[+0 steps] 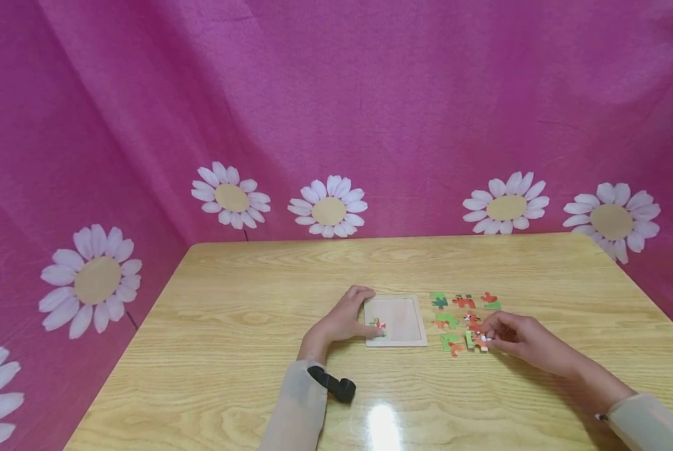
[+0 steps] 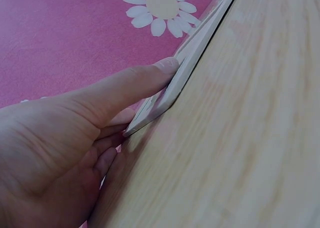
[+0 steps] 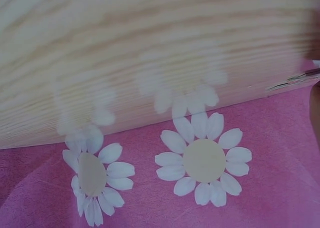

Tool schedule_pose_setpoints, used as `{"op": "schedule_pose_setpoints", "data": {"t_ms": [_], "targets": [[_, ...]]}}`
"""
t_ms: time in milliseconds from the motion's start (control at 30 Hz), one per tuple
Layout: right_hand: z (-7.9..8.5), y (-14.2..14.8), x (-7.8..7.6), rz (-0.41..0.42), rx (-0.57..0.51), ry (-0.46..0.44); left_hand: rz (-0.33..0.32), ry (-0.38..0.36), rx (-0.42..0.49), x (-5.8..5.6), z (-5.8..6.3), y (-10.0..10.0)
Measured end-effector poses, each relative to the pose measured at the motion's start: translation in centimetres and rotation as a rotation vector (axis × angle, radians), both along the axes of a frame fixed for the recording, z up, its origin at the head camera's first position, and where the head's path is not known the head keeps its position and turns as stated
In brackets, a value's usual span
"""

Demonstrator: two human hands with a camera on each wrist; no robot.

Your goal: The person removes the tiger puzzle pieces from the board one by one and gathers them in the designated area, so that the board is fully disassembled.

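A square wooden puzzle tray (image 1: 404, 321) lies on the table, with one red, white and green jigsaw piece (image 1: 378, 324) in its near left corner. My left hand (image 1: 344, 316) holds the tray by its left side. Its thumb (image 2: 150, 79) lies over the near rim and its other fingers are at the left edge. To the right of the tray my right hand (image 1: 519, 338) pinches an orange, white and green jigsaw piece (image 1: 476, 341) between thumb and fingers. In the right wrist view, that hand shows only at the right edge.
Loose jigsaw pieces lie in rough rows right of the tray, among them a dark green piece (image 1: 439, 300), a red piece (image 1: 463, 302) and a green-orange piece (image 1: 451, 344). A pink curtain (image 1: 404, 125) with daisies hangs behind the wooden table (image 1: 246, 313).
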State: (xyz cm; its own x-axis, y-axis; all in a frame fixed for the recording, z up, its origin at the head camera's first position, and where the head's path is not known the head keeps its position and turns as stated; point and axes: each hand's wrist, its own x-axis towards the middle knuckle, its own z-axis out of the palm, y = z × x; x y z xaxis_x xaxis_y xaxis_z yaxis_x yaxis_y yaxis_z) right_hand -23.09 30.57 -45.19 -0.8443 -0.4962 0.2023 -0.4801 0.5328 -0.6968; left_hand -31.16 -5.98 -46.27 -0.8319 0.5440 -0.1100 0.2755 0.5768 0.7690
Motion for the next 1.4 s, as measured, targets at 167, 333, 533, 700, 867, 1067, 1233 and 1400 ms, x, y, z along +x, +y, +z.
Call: {"op": "schedule_pose_setpoints", "data": {"t_ms": [167, 333, 533, 700, 867, 1067, 1233, 1400], "targets": [[0.0, 0.3, -0.1, 0.001, 0.012, -0.019, -0.001, 0.001, -0.005, -0.1, 0.0, 0.0], [0.1, 0.4, -0.2, -0.007, 0.035, -0.043, -0.004, 0.003, -0.007, -0.3, 0.1, -0.1], [-0.2, 0.6, -0.3, 0.014, 0.045, -0.069, -0.001, 0.001, 0.007, -0.2, 0.0, -0.1], [-0.4, 0.7, -0.4, 0.030, 0.037, -0.057, 0.001, -0.004, 0.015, -0.1, 0.0, -0.1], [-0.4, 0.7, -0.3, 0.037, 0.026, -0.023, -0.007, 0.005, 0.015, -0.1, 0.0, -0.1], [0.1, 0.4, -0.2, -0.025, 0.070, -0.023, -0.012, 0.005, 0.003, 0.0, 0.0, 0.0], [0.2, -0.2, -0.1, -0.021, 0.041, -0.017, -0.007, 0.001, -0.009, 0.0, 0.1, 0.1], [0.5, -1.5, -0.3, 0.018, 0.008, -0.016, -0.006, 0.002, -0.009, 0.1, 0.1, 0.1]]}}
